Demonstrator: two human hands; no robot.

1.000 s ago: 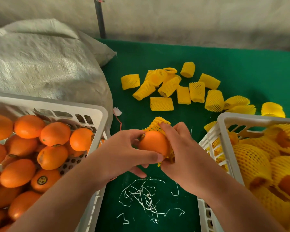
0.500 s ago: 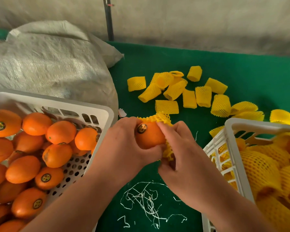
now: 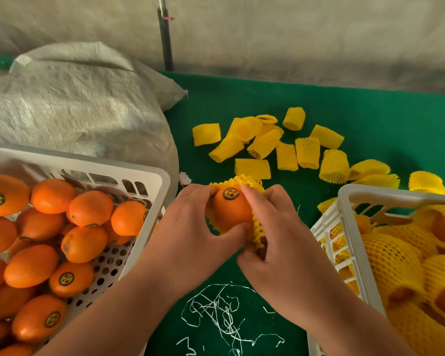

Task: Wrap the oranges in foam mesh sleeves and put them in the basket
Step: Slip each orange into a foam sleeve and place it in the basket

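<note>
Orange fruit (image 3: pixel 232 209) half-sleeved, pinched between both hands' fingers (image 3: pixel 251 195).

Orange (image 3: pixel 231 210) has been rotated between the hands: the round sticker (image 3: pixel 230 193), out of sight a second ago and at the upper left half a second ago, is now turned to the top, facing the camera. Foam mesh sleeve (image 3: pixel 258 228) has been drawn further round the orange; it now bunches over the far end and runs down the right side to below the fruit. Left hand (image 3: pixel 190 232) thumb has been shifted under the orange. Right hand (image 3: pixel 275 242) fingers (image 3: pixel 252 195) are now laid beside the sticker, pinching mesh.
</note>
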